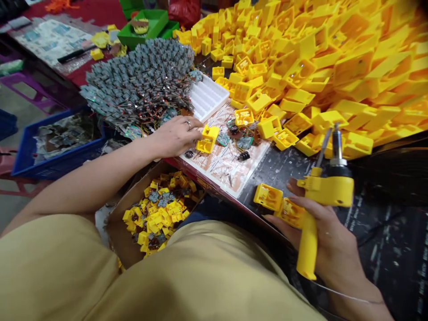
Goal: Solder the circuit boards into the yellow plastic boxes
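Observation:
My left hand [175, 136] reaches over the table with its fingertips closed on a small yellow plastic casing [207, 139]. My right hand [336, 243] is wrapped round a yellow pistol-shaped soldering gun [329, 191], its metal tip pointing up and away. The thumb and a finger of that hand also touch a yellow casing [291, 211] on the dark tabletop; whether they grip it is unclear. Another open casing [268, 196] sits against it. Small circuit boards [245, 142] with thin wires and a black coiled part [244, 156] lie on the printed sheet [230, 178].
Yellow casings [301, 71] are heaped at the right and back. Left of them rises a mound of grey circuit boards [140, 80] beside a white ridged tray [209, 96]. A cardboard box [117, 240] of filled casings stands below the table edge, near a blue crate [28, 149].

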The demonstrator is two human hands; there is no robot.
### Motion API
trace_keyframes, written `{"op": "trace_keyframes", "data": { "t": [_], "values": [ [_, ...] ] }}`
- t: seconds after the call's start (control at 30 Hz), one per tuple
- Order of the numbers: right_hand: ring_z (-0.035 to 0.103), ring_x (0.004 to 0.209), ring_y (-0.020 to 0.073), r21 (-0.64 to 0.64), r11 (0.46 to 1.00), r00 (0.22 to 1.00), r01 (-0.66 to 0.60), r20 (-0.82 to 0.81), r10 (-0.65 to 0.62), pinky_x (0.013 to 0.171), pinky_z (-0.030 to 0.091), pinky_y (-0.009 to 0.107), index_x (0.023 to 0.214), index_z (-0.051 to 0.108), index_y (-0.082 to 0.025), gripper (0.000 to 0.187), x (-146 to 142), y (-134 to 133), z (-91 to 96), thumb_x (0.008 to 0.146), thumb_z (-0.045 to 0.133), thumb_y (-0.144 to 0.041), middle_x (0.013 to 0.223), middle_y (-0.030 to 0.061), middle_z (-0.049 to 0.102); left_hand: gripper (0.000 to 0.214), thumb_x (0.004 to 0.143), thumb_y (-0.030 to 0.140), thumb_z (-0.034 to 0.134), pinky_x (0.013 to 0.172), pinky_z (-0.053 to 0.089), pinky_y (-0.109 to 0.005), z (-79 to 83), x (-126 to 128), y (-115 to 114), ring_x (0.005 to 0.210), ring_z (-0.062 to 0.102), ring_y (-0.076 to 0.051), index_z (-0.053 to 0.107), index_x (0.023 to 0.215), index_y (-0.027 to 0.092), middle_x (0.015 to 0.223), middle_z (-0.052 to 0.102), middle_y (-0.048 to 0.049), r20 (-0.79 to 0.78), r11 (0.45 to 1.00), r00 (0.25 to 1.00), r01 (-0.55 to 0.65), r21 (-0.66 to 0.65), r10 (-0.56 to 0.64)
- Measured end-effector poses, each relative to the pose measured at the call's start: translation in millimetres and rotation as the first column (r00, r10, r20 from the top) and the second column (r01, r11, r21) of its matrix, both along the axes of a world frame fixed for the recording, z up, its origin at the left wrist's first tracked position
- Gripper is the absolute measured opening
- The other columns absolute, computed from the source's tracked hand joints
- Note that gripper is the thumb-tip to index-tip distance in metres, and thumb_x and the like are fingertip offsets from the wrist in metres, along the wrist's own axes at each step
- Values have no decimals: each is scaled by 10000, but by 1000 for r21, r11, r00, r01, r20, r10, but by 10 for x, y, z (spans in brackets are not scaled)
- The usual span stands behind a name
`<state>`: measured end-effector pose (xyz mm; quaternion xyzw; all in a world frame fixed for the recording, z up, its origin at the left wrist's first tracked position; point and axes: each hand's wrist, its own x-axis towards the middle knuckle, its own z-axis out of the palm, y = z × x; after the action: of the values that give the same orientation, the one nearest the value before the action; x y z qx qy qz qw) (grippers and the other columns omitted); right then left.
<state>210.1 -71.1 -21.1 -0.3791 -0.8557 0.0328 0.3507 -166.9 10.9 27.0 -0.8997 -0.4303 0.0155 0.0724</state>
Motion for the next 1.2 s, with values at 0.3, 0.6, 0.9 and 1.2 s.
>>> {"op": "trace_keyframes", "data": {
  "t": [0.3,0.6,0.9,1.2],
  "values": [
    [669,839,216,-20,990,980,-138,139,139,855,534,388,1221,534,-204,416,-413,184,86,900,646,-444,894,42,664,207,914,240,481,826,454,-330,5,22,143,883,637,-207,662,965,152,945,707,-88,4,996,998,-56,-67,57],
    [676,914,251,-61,998,991,-1,136,10,849,554,438,1248,490,-218,469,-119,166,171,869,693,-406,1019,79,669,179,908,236,482,743,435,-304,361,581,-288,762,611,-190,640,956,167,801,671,-46,131,958,984,-80,-275,120],
    [671,996,226,-172,982,996,-81,34,88,835,569,345,1287,417,-250,556,-495,146,85,856,693,-467,1076,64,663,141,896,200,520,664,375,-231,153,1193,9,772,613,-154,638,957,157,850,691,-36,185,864,982,127,-487,-39],
    [656,916,209,-171,985,998,-40,35,47,786,543,335,1275,440,-241,453,-508,196,111,896,664,-346,1074,66,655,238,933,265,489,652,441,-180,42,965,179,668,647,-102,644,1079,158,770,716,2,395,453,903,285,-845,169]
  ]
}}
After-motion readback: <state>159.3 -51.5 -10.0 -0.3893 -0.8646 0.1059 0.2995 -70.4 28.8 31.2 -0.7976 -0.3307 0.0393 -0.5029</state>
